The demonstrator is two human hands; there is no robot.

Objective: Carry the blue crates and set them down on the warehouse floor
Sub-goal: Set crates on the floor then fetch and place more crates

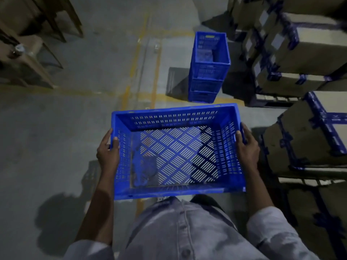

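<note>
I carry an empty blue slotted crate (176, 117) in front of my waist, above the grey floor. My left hand (107, 151) grips its left side, thumb hooked over the rim. My right hand (246, 145) grips the right side handle, fingers curled round it. Straight ahead a stack of blue crates (208, 72) stands on the floor, its top crate open and apparently empty.
Cardboard boxes bound with blue tape (304, 132) are piled on pallets along the right. Wooden chairs (24, 53) stand at the far left. Yellow floor lines (131, 76) run ahead across the concrete floor (56, 137), which lies open on the left.
</note>
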